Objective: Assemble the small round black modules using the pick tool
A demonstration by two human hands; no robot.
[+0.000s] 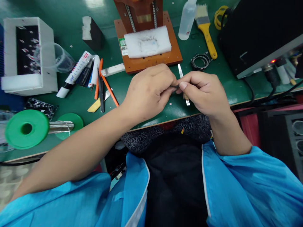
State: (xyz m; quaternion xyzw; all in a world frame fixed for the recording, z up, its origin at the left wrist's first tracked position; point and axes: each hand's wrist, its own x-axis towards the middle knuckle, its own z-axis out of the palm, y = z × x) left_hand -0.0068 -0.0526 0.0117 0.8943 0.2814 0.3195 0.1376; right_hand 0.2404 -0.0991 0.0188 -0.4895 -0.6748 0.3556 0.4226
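My left hand [151,91] is closed in a pinch on one end of a small dark thin piece [174,86]. The fingers of my right hand [204,91] are pinched at the other end, so both hands meet over the bench edge. Most of that piece is hidden by fingertips. A slim silver metal strip [180,71] passes behind the right fingers and comes out below them; whether those fingers grip it or it lies on the bench, I cannot tell. Just beyond the right hand lies a black ring-shaped coil [200,61].
An orange-brown press stand [132,64] bears a white foam pad [163,41]. Left of it are a marker [75,72], black tweezers [100,91] and a solder spool [35,129]. A clear bottle [187,22], yellow-handled brush [208,37] and black box [255,34] stand right.
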